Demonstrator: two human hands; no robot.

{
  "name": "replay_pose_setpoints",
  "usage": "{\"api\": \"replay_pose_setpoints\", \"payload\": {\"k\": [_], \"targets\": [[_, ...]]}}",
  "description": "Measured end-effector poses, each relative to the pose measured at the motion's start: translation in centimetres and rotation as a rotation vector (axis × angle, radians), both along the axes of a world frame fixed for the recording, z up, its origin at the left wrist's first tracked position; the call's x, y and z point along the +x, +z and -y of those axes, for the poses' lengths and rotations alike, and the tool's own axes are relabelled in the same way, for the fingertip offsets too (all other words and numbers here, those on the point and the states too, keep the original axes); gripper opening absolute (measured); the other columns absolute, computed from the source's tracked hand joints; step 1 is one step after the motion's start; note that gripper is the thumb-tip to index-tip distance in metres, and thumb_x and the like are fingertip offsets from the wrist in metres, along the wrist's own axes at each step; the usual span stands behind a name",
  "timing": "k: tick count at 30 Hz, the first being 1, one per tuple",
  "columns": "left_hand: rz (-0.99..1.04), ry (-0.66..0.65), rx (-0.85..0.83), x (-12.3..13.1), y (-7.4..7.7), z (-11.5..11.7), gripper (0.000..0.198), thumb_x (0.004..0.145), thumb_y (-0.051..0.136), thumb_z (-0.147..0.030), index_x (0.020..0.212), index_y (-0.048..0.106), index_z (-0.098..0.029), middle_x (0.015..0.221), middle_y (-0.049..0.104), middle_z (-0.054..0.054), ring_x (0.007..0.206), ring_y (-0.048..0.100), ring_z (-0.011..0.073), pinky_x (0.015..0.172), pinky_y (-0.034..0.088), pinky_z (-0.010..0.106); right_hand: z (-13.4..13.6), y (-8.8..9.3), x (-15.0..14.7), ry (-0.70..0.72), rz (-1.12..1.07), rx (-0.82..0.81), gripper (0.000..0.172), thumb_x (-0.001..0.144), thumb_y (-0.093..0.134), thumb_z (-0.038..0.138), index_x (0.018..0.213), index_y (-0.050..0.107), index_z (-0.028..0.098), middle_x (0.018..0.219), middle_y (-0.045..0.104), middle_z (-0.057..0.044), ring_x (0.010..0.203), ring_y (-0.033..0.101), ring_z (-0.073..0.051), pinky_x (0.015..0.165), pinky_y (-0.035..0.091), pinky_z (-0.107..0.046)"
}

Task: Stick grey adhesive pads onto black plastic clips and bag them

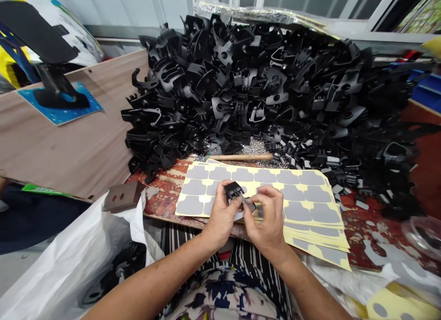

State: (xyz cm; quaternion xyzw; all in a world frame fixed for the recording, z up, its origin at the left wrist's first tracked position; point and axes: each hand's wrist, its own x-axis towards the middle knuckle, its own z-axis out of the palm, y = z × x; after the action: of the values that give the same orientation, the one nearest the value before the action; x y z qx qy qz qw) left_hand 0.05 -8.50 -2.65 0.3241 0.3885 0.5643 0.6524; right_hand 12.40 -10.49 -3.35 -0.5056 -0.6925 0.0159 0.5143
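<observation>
By the table's near edge [195,222], left hand [219,219] and right hand [268,219] pinch a black part [233,189], lengthwise far-left to near-right.

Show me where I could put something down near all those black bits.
Best is the wooden board, where bare wood lies between the blue card and the black heap. A small strip of red tabletop shows between the brown block and the yellow sheets. Behind the sheets it's crowded.
</observation>
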Motion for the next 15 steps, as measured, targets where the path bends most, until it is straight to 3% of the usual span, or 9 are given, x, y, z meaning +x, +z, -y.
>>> {"api": "replay_pose_setpoints", "payload": {"k": [4, 7, 10, 12, 15], "targets": [[-0.041, 0.034, 0.017, -0.4, -0.8, 0.1, 0.038, 0.082, 0.082, -0.024, 0.112, 0.057, -0.027, 0.1, 0.06, -0.002, 0.09, 0.057, 0.0144, 0.083, 0.048, 0.023, 0.4, 0.3, 0.4, -0.025, 0.233, 0.066, 0.041, 0.086, 0.066, 0.013, 0.121, 0.054, 0.031, 0.133, 0.054, -0.012, 0.114, 0.059, -0.034, 0.101, 0.046, -0.06], [0.002, 0.013, -0.028, -0.5, -0.3, 0.3, 0.042, 0.081, 0.083, -0.026, 0.113, 0.056, -0.028, 0.096, 0.059, -0.002, 0.084, 0.058, 0.014, 0.077, 0.049, 0.023, 0.3, 1.2, 1.1, -0.063, 0.174, -0.053, 0.042, 0.084, 0.072, 0.025, 0.122, 0.055, 0.03, 0.135, 0.056, -0.014, 0.123, 0.054, -0.04, 0.107, 0.038, -0.065], [0.023, -0.143, -0.111, -0.9, 1.4, 0.9, 0.053, 0.078, 0.085, -0.03, 0.121, 0.054, -0.032, 0.094, 0.059, -0.002, 0.073, 0.059, 0.0134, 0.068, 0.051, 0.024, 0.3, 2.0, 1.4, 0.179, -0.163, -0.366, 0.032, 0.09, 0.064, 0.029, 0.12, 0.052, 0.027, 0.12, 0.063, -0.011, 0.111, 0.062, -0.031, 0.098, 0.052, -0.051], [0.019, -0.307, -0.145, -2.1, 2.9, 1.7, 0.067, 0.075, 0.088, -0.03, 0.131, 0.052, -0.035, 0.104, 0.063, 0.001, 0.078, 0.065, 0.0172, 0.069, 0.056, 0.029, 0.4, 2.2, 1.5, 0.39, -0.436, -0.542, 0.028, 0.094, 0.059, 0.03, 0.12, 0.049, 0.027, 0.11, 0.065, -0.007, 0.099, 0.065, -0.023, 0.088, 0.057, -0.04], [-0.08, -0.369, -0.153, -5.9, 4.8, 2.9, 0.077, 0.074, 0.091, -0.026, 0.14, 0.053, -0.039, 0.112, 0.067, 0.005, 0.091, 0.069, 0.0233, 0.08, 0.06, 0.036, 0.4, 2.5, 2.3, 0.588, -0.498, -0.669, 0.038, 0.09, 0.07, 0.034, 0.123, 0.054, 0.026, 0.109, 0.069, -0.004, 0.096, 0.066, -0.019, 0.088, 0.057, -0.036]]}}
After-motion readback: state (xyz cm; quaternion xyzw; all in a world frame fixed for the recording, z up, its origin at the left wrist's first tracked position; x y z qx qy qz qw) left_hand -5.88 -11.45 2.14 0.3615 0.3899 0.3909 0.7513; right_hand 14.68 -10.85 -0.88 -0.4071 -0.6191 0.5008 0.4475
